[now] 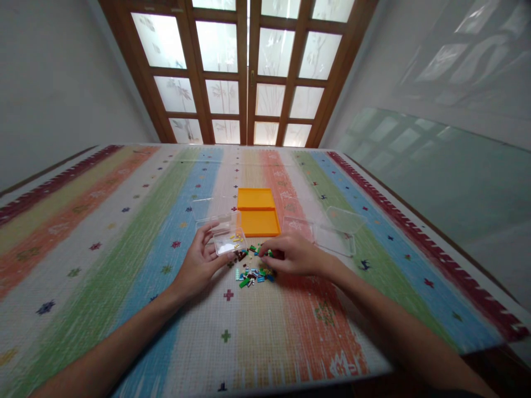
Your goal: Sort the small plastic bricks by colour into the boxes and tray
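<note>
Gripped between the thumb and fingers of the left hand (pixel 197 265), a small clear plastic box (pixel 226 247) tilts toward the person, with a few yellow pieces (pixel 237 239) lying inside it. The thumb presses on the near edge, close to the loose pieces, while the fingers wrap around the left side. The right hand (pixel 295 254) is palm down, its fingers bent and its fingertips at the right part of a pile of small toy bricks (pixel 251 275); whether a brick is pinched between them cannot be told.

The pile lies on the table between the two hands, just below the clear box and partly under the right fingers. It is a loose scatter of green, blue, brown, white and pale pieces, with a long green one at its near edge.

Just beyond the pile sits an orange tray (pixel 260 222) in two joined sections, one behind the other. To its left, behind the left hand, are the faint edges of more clear plastic. To its right, past the right hand, clear containers (pixel 338 243) stand on the cloth, with a see-through lid or panel slanting up at the back.

A striped tablecloth (pixel 203 348) with small printed figures covers the table. Beyond its far edge rise wooden doors (pixel 203 83) with frosted panes, between pale walls.
</note>
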Demonstrator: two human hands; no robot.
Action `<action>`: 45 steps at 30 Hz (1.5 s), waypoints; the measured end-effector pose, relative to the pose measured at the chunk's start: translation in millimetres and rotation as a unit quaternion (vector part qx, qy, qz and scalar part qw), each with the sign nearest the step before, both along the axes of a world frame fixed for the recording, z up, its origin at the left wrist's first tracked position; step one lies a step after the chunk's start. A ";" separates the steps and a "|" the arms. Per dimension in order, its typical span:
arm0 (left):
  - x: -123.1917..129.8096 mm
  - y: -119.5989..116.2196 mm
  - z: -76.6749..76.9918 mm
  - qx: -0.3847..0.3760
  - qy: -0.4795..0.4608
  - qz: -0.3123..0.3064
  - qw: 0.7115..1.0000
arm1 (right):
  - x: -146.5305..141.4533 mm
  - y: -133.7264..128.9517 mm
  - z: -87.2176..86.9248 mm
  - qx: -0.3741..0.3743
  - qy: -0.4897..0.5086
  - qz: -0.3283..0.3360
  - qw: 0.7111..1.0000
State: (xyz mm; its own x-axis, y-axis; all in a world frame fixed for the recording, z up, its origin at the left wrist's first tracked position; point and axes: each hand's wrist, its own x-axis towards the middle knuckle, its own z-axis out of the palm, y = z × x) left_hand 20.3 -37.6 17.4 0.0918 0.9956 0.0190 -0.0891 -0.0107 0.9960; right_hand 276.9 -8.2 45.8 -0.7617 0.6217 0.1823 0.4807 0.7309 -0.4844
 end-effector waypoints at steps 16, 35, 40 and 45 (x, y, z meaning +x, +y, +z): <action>-5.9 5.5 -1.7 0.026 0.032 0.036 0.999 | 0.2 -35.0 -29.4 0.071 -0.058 -0.058 0.994; -7.9 10.0 -1.0 0.039 0.040 0.063 0.996 | 10.9 -30.2 -29.4 0.048 -0.029 0.011 0.998; -10.8 9.5 -0.7 0.042 0.040 0.051 0.997 | 8.1 -28.6 -31.5 0.063 -0.029 -0.008 0.998; -11.4 8.7 -0.2 0.047 0.039 0.049 0.997 | 2.6 -28.4 -31.2 0.046 -0.053 -0.021 0.997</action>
State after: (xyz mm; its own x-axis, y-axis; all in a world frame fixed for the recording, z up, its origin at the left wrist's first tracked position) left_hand 9.0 -29.0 17.3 -0.0010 0.9939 0.1099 -0.0057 -0.1099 0.9939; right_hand 279.5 -36.6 14.6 -0.7528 0.6385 0.1598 0.5571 0.7474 -0.3618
